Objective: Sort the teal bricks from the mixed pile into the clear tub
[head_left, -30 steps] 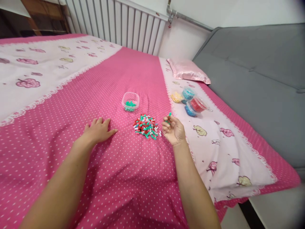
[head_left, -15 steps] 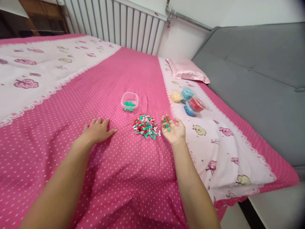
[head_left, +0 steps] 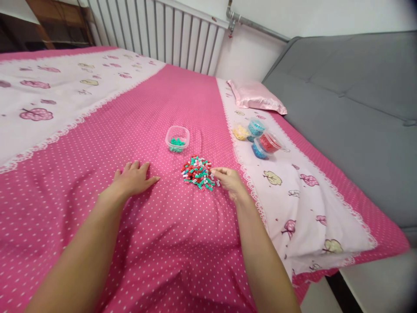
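Small building blocks in red, green and white lie in a loose pile [head_left: 197,173] on the pink dotted bedsheet. At the pile's right edge is my right hand [head_left: 230,180], palm turned down, thumb and forefinger pinched by the blocks. Its other fingers curl under, hiding the small green blocks seen in the palm a moment ago. My left hand [head_left: 133,178] rests flat on the sheet left of the pile, fingers spread, holding nothing. Behind the pile stands an open clear plastic tub [head_left: 177,134] with green blocks in its bottom.
Right of the pile, on the white patterned strip, are clear tubs of yellow pieces [head_left: 240,132], light blue pieces [head_left: 256,127], red pieces [head_left: 269,142] and blue pieces [head_left: 259,150]. A pink pillow [head_left: 257,96] lies behind them, near the grey headboard [head_left: 345,108]. A radiator [head_left: 163,34] borders the far side.
My right hand has turned from palm-up, with green blocks showing, to palm-down, and its fingertips have moved left to the pile. My left hand has stayed still.
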The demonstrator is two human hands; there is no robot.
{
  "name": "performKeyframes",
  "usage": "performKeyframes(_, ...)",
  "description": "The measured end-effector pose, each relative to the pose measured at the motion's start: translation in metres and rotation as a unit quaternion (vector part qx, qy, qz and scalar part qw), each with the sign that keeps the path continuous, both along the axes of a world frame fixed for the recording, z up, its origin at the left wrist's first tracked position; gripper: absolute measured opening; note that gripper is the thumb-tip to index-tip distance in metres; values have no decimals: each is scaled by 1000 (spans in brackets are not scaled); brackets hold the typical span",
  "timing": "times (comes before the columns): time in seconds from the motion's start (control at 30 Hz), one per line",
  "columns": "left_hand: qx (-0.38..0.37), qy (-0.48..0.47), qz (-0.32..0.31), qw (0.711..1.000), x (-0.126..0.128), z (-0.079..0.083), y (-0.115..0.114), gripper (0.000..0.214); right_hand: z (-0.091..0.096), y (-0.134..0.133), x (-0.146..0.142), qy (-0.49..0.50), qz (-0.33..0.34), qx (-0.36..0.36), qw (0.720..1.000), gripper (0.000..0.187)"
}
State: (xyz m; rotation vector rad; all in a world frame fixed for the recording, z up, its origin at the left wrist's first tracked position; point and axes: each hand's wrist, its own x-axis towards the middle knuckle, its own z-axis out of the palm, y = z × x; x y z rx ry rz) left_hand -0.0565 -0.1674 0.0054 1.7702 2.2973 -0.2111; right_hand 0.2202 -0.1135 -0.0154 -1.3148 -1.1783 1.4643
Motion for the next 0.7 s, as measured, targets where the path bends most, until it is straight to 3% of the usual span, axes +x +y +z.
performKeyframes(0.13, 1, -1, 1, 1000, 0, 0, 0, 74, -14, 3, 2, -209, 39, 83, 974, 15)
performKeyframes(0.23, 2, -3, -1, 1000, -1, -1, 0, 74, -16, 3, 4, -288, 56, 99, 951, 16)
performKeyframes(0.5, 0, -6, 1, 1000, -1, 0, 0, 73, -6, -1, 1, -340, 72, 119, 930, 11)
performKeyframes(0.7, -3, -4, 2, 1000, 0, 0, 0, 73, -14, 1, 1, -274, 59, 100, 955, 13)
